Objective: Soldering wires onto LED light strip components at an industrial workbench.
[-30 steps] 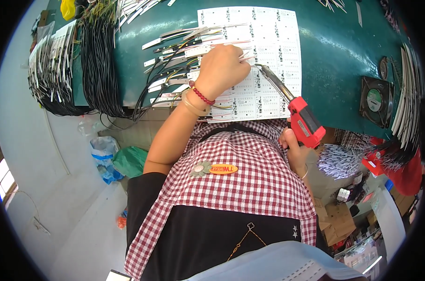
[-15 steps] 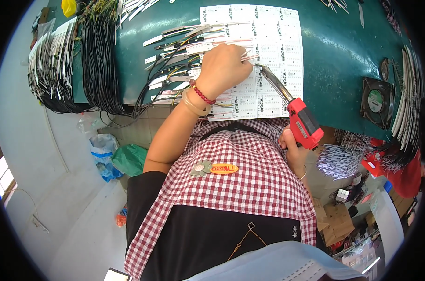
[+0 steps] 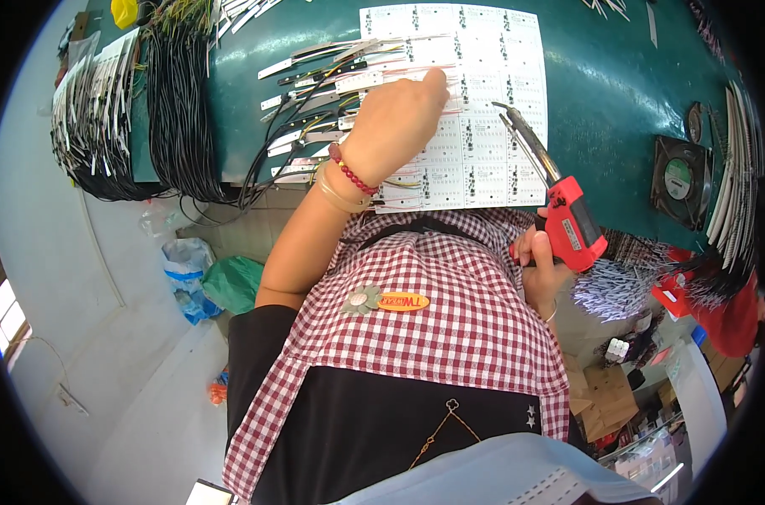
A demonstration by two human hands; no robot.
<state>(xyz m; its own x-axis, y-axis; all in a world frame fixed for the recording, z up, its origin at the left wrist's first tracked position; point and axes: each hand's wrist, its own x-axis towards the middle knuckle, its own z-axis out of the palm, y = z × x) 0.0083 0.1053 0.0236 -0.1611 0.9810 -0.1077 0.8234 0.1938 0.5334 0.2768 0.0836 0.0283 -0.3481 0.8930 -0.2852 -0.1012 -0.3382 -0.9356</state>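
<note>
A large white panel of small circuit boards (image 3: 483, 126) lies on the green table. My left hand (image 3: 397, 122) is over it, with thumb and fingers pressed together near its middle; what they pinch is hidden. Thin reddish wires show on the panel around the fingertips. Several narrow white and black strips with wires (image 3: 302, 101) lie along the panel's left side, their wire ends reaching onto it. My right hand (image 3: 541, 265) is closed around the handle of a red and black soldering gun (image 3: 573, 225). Its tip is above the panel's right part, apart from my left fingers.
Bundles of black cables (image 3: 178, 109) and white strips (image 3: 96, 109) hang over the table's left edge. At the right are a black fan (image 3: 681, 181) and a row of long pale strips (image 3: 732, 185). Bundled wires (image 3: 605, 290) stand below the table's right edge.
The soldering gun has drawn back to the right, its tip leaving the spot beside my left fingers. My left hand has shifted slightly left and away from me, its fingertips now higher on the panel.
</note>
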